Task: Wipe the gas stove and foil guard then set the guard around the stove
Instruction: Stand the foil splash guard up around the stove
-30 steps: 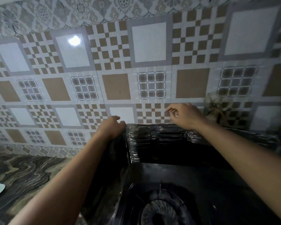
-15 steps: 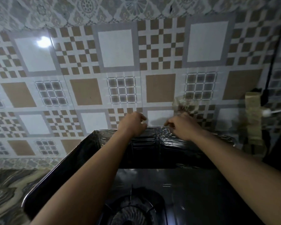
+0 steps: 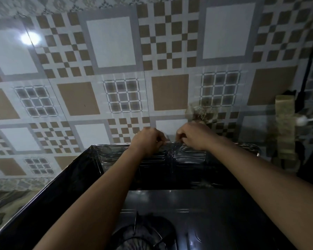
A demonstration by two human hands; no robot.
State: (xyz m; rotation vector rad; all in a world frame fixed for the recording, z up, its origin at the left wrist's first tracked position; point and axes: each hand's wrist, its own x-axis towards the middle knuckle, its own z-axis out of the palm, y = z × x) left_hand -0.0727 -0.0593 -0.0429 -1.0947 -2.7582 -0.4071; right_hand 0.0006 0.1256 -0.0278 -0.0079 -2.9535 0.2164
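Foil guard (image 3: 188,159) is stood upright behind and along the left side of the gas stove (image 3: 215,213), with its back panel close to the tiled wall (image 3: 116,42). Its top rim is pinched by both hands: left hand (image 3: 148,141) and right hand (image 3: 193,136) are set near each other mid-panel, fingers curled over the edge. Burner (image 3: 143,237) is seen low, between the forearms.

Marbled countertop (image 3: 2,204) at lower left, dark gas stove (image 3: 215,213) on it, foil guard (image 3: 186,163) upright along stove's back and left side.
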